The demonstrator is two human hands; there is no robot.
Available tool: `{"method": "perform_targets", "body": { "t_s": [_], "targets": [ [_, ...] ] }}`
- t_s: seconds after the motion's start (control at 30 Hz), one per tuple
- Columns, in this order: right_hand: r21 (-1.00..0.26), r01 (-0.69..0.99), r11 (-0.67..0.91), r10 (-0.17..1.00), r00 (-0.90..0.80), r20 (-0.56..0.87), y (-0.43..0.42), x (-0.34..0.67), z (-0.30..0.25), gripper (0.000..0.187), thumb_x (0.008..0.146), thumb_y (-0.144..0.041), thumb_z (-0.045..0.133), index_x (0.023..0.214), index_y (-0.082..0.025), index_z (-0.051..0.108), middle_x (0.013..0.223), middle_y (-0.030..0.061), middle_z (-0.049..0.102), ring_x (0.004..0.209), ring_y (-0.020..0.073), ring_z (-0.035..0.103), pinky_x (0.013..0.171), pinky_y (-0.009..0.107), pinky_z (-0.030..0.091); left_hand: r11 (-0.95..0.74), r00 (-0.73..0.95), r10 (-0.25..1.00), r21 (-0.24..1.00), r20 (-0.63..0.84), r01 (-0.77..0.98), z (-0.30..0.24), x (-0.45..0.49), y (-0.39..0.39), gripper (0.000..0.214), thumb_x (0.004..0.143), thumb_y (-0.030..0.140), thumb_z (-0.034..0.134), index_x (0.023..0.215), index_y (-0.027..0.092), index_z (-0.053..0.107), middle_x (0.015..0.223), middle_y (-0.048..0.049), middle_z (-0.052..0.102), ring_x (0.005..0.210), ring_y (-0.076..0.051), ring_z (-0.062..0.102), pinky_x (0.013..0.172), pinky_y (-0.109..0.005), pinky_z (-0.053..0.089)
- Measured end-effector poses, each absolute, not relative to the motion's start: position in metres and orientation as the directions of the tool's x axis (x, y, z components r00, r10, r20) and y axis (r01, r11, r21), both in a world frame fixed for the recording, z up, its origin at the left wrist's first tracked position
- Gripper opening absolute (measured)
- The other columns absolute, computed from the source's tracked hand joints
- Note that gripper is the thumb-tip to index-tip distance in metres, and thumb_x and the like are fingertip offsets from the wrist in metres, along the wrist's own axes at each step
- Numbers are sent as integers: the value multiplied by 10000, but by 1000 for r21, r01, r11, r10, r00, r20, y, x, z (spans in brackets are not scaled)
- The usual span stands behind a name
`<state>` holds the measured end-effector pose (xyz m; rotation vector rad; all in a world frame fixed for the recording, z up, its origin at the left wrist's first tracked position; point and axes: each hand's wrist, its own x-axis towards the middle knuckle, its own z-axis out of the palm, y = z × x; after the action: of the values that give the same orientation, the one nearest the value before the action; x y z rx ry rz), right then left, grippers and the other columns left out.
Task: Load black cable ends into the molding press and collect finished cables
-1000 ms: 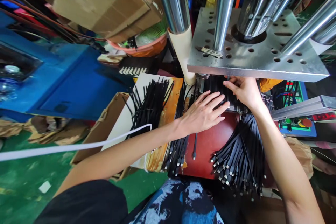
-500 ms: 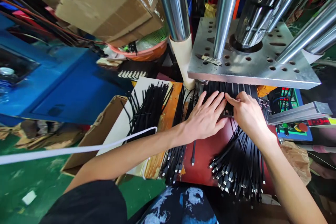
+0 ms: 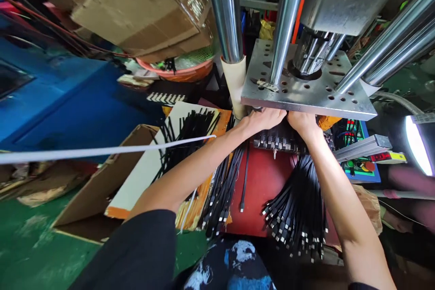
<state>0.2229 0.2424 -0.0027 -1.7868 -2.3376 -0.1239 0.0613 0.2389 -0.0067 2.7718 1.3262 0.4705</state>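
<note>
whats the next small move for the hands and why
Perhaps straighten the black cables at their far side: the left hand and right hand nearly meet there by the metal plate's front edge, while the plugs line the near side.

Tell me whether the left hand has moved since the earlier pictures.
Yes, forward: the left hand, which overlapped the red board in view earlier, now appears beyond that board's far edge, nearer the metal plate.

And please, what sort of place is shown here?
Probably a factory workshop: there is a press-like machine with metal columns, a bunch of black cables and a control panel with coloured buttons.
</note>
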Motion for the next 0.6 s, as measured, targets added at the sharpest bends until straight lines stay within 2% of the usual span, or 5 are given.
{"method": "perform_targets", "body": {
  "t_s": [0.17,0.23,0.33,0.43,0.6],
  "targets": [
    [-109,959,261,936,-224,270,139,237,-1,407,1029,-193,429,1382,-124,618,1224,210,709,1038,319,684,891,402,527,-678,586,717,182,378,712,8,24,154,272,1084,272,452,1179,149,675,1260,-144,713,1179,-272,669,1027,-395,512],
    [-159,978,133,965,-92,244,70,247,-15,314,1075,-382,458,1206,-173,653,1056,138,712,854,271,689,718,352,505,-540,480,833,217,275,813,0,-2,104,250,1084,310,478,1002,177,675,1065,-92,727,1021,-243,693,956,-368,533],
    [-120,992,-36,999,38,17,-12,258,-44,399,1078,-538,430,934,-219,621,832,67,647,643,233,626,543,329,380,-200,213,975,182,-57,963,-25,-36,52,219,1039,363,592,979,167,668,1000,-111,718,892,-273,702,813,-393,541],
    [-201,973,-114,992,100,-78,-45,266,-63,432,1084,-530,373,885,-229,610,826,57,641,643,218,625,539,319,368,-62,147,958,325,-247,944,-46,-53,42,183,1030,266,589,886,177,660,977,-93,719,886,-253,694,819,-376,513],
    [-559,789,-254,966,183,-180,-60,293,-46,500,954,-709,533,837,-244,675,681,9,614,551,178,566,537,293,458,8,226,929,627,-292,779,-41,-63,54,274,1002,344,603,770,199,621,778,3,669,738,-159,619,717,-289,460]
  ]
}}
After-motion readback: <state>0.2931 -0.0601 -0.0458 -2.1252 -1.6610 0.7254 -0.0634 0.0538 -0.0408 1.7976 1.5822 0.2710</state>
